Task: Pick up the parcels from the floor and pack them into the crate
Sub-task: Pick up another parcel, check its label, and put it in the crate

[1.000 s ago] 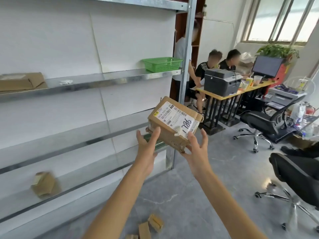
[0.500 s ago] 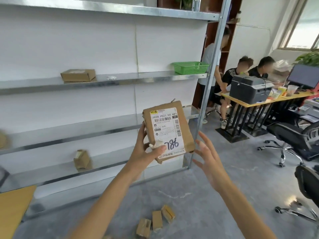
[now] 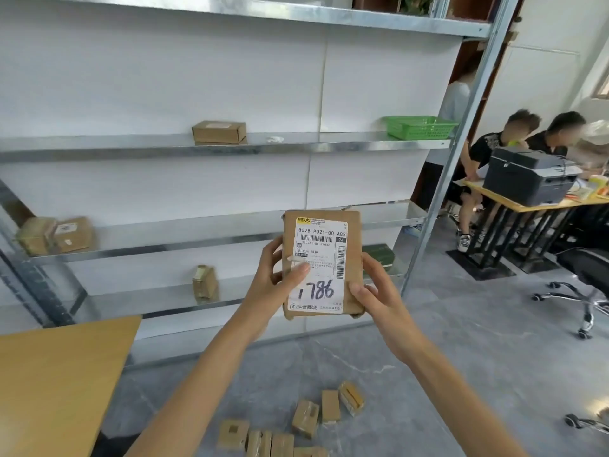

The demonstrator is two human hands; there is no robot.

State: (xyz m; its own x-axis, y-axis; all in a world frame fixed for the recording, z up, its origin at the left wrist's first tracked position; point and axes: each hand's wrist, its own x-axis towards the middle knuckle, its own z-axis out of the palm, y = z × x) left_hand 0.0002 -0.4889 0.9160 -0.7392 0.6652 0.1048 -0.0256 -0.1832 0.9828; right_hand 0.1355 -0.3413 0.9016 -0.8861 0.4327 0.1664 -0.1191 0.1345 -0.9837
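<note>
I hold a brown cardboard parcel (image 3: 321, 249) upright in front of me, its white shipping label with a handwritten "1786" facing me. My left hand (image 3: 278, 275) grips its left edge, thumb laid across the label. My right hand (image 3: 374, 291) grips its lower right corner, thumb on the front. Several small brown parcels (image 3: 306, 418) lie on the grey floor below my arms. A green plastic crate (image 3: 418, 127) sits at the right end of the upper metal shelf.
The metal shelving (image 3: 230, 150) carries a box (image 3: 219, 131) on the upper shelf, two parcels (image 3: 56, 235) at the left of the middle shelf and one (image 3: 205, 283) lower down. A wooden tabletop (image 3: 56, 384) is at lower left. People sit at a desk (image 3: 540, 206) with a printer; office chairs stand right.
The view has swung left along the shelving. My right hand, open beside the parcel half a second ago, now grips its lower right corner. The parcel stands straighter.
</note>
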